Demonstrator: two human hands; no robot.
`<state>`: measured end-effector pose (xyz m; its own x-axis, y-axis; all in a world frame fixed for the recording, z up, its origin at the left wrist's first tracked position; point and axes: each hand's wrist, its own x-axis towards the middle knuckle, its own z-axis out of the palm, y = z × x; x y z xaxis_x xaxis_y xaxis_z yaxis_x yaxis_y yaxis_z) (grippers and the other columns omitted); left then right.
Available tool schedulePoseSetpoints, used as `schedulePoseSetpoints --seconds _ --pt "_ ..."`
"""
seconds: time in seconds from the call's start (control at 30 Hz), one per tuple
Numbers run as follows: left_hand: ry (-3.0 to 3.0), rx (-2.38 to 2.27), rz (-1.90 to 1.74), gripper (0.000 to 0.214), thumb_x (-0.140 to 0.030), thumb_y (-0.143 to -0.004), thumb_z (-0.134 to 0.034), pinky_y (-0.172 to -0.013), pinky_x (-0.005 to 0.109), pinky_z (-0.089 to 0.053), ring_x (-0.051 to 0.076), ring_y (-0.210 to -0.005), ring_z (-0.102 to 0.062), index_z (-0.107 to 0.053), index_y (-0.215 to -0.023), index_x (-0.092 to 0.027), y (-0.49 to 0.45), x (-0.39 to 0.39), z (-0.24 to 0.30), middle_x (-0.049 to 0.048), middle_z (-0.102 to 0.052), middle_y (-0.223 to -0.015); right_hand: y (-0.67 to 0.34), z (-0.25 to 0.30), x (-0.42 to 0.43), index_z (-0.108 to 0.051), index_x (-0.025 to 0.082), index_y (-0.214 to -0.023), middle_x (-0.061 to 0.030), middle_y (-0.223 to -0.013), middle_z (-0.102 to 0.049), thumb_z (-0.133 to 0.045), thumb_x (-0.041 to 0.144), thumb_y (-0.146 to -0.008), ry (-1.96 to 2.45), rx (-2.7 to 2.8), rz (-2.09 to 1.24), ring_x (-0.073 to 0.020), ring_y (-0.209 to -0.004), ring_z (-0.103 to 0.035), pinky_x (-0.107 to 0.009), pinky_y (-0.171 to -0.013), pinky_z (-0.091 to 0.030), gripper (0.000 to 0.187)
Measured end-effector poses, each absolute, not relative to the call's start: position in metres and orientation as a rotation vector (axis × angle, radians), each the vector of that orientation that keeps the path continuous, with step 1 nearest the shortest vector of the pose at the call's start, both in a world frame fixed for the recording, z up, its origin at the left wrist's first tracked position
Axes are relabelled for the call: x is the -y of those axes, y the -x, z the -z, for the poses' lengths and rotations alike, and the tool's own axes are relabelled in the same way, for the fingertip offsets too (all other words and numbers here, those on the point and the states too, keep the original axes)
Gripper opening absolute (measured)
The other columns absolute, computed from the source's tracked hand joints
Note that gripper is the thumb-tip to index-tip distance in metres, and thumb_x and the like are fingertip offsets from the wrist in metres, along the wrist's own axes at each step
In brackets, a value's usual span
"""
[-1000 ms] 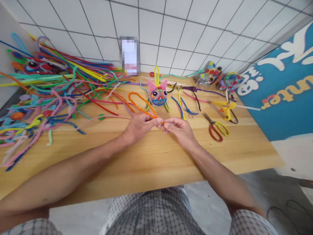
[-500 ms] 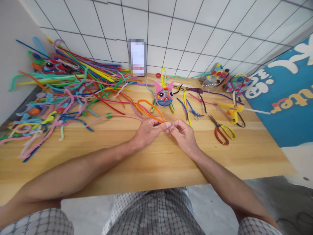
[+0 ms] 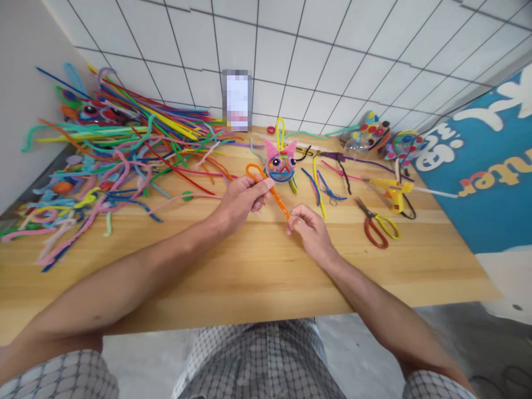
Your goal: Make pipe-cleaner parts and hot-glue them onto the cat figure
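Note:
An orange pipe cleaner (image 3: 277,198) runs between both my hands above the wooden table (image 3: 249,271). My left hand (image 3: 241,198) pinches it near its looped far end, which curls up by my fingertips. My right hand (image 3: 310,230) is closed on its near end, a little lower and to the right. Just behind the loop stands a small cat-like figure (image 3: 281,165) with pink ears, big eyes and a yellow loop on top.
A big heap of coloured pipe cleaners (image 3: 112,149) covers the table's left side. Red-and-yellow scissors (image 3: 380,227), a yellow glue gun (image 3: 390,191) and small blue pliers (image 3: 330,191) lie to the right. Two decorated craft pieces (image 3: 384,138) sit by the tiled wall.
My hands have moved apart: the left slid along the orange pipe cleaner toward its far end, shrinking the large loop to a small one. The right stayed on the near end.

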<state>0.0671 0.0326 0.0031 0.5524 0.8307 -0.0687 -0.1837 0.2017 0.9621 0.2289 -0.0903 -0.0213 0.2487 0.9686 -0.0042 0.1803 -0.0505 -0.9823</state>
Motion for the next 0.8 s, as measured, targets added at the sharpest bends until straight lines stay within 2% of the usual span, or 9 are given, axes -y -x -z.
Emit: schedulePoseSetpoints --seconds 0.17,0.27,0.33,0.4,0.53,0.63,0.7,0.8 --pt "-1.134 -0.711 -0.848 0.034 -0.039 -0.083 -0.084 -0.048 0.02 -0.035 0.006 -0.046 -0.041 -0.063 -0.069 -0.016 -0.07 -0.036 0.0 -0.0047 -0.054 -0.055 -0.223 0.027 0.09 -0.055 0.025 -0.072 0.0043 -0.062 -0.057 -0.059 0.035 -0.08 1.47 1.129 -0.99 -0.0143 -0.063 -0.051 -0.03 -0.063 -0.04 0.014" --pt "-1.103 -0.724 -0.872 0.025 -0.035 -0.088 -0.082 -0.062 0.021 -0.047 0.009 -0.06 -0.057 -0.067 -0.08 -0.016 -0.072 -0.032 0.002 -0.0013 -0.067 -0.07 -0.218 0.032 0.092 -0.055 0.025 -0.073 0.0042 -0.062 -0.057 -0.059 0.037 -0.079 1.492 1.12 -1.021 -0.0142 -0.062 -0.049 -0.029 -0.062 -0.038 0.015" --pt "-1.027 -0.683 -0.843 0.021 -0.033 -0.093 -0.078 -0.075 0.025 -0.055 0.012 -0.072 -0.069 -0.066 -0.088 -0.016 -0.073 -0.029 0.003 0.0015 -0.074 -0.081 -0.214 0.034 0.093 -0.055 0.025 -0.073 0.0041 -0.062 -0.057 -0.059 0.038 -0.08 1.507 1.12 -1.022 -0.0142 -0.062 -0.049 -0.029 -0.062 -0.038 0.016" --pt "-0.927 -0.637 -0.801 0.019 -0.031 -0.099 -0.072 -0.086 0.032 -0.059 0.015 -0.077 -0.074 -0.062 -0.091 -0.017 -0.073 -0.025 0.002 0.0024 -0.076 -0.082 -0.211 0.036 0.094 -0.055 0.025 -0.074 0.0042 -0.062 -0.056 -0.059 0.038 -0.081 1.514 1.121 -1.01 -0.0143 -0.061 -0.048 -0.029 -0.061 -0.037 0.016" --pt "-0.771 -0.614 -0.817 0.018 -0.032 -0.105 -0.065 -0.094 0.039 -0.06 0.017 -0.078 -0.077 -0.058 -0.095 -0.018 -0.074 -0.021 -0.001 0.0023 -0.076 -0.078 -0.207 0.038 0.096 -0.054 0.025 -0.074 0.0046 -0.063 -0.055 -0.059 0.036 -0.082 1.498 1.112 -0.966 -0.0143 -0.061 -0.047 -0.028 -0.06 -0.037 0.014" --pt "-0.706 -0.564 -0.836 0.023 -0.041 -0.103 -0.069 -0.096 0.039 -0.058 0.02 -0.09 -0.078 -0.06 -0.106 -0.019 -0.077 -0.011 -0.001 0.0055 -0.078 -0.09 -0.206 0.037 0.095 -0.055 0.025 -0.075 0.0044 -0.065 -0.056 -0.059 0.034 -0.084 1.461 1.101 -0.925 -0.0144 -0.062 -0.049 -0.029 -0.061 -0.039 0.014" --pt "-0.708 -0.541 -0.791 0.03 -0.043 -0.1 -0.072 -0.091 0.035 -0.058 0.021 -0.096 -0.076 -0.063 -0.113 -0.018 -0.081 0.001 0.005 0.0076 -0.079 -0.097 -0.206 0.036 0.093 -0.055 0.025 -0.077 0.0041 -0.067 -0.056 -0.059 0.034 -0.086 1.415 1.084 -0.901 -0.0147 -0.064 -0.051 -0.029 -0.063 -0.041 0.014" --pt "-0.818 -0.546 -0.748 0.033 -0.043 -0.092 -0.08 -0.081 0.028 -0.054 0.019 -0.099 -0.071 -0.067 -0.11 -0.018 -0.085 0.018 0.018 0.0061 -0.076 -0.102 -0.206 0.036 0.092 -0.055 0.025 -0.077 0.004 -0.069 -0.057 -0.061 0.035 -0.089 1.353 1.04 -0.883 -0.015 -0.067 -0.052 -0.03 -0.067 -0.043 0.017"
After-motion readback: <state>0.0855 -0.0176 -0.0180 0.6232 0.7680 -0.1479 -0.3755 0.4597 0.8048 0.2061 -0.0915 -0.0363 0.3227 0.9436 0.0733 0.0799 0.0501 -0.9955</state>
